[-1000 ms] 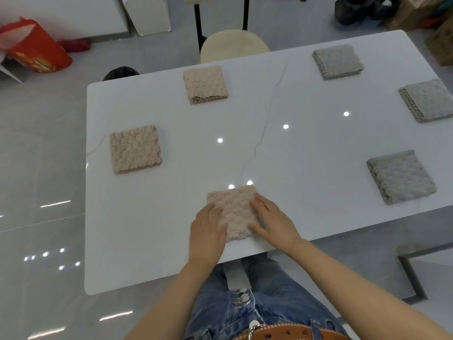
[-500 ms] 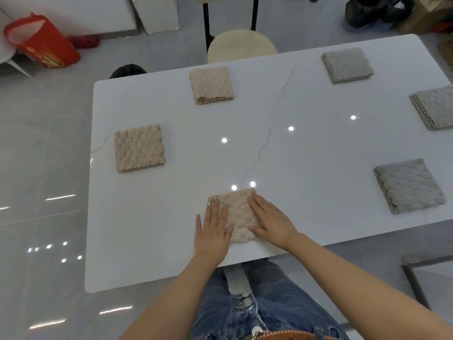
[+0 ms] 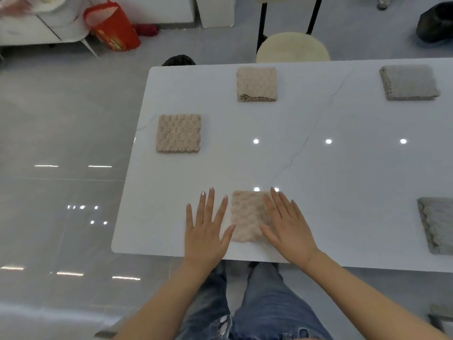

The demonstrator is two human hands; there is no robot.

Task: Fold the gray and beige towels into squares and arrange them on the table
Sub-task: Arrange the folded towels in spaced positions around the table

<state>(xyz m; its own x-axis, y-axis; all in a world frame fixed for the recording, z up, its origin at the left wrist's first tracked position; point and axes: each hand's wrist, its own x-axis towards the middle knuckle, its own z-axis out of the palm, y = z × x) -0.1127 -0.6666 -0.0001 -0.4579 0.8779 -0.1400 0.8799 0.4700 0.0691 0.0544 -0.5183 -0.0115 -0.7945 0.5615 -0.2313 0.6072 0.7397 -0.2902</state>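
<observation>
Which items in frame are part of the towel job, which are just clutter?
Job:
near beige towel, right hand flat on it, left hand flat beside it
left beige towel
far beige towel
far gray towel
near gray towel
table

Clutter:
red bag
stool
dark bag

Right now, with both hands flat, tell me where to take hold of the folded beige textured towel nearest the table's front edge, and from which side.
Pinch the near edge of the folded beige textured towel, coming from the front of the white table. That edge is uncovered between the left hand and right hand, and the towel lies flat, so probably slide your fingers under it there.
</observation>
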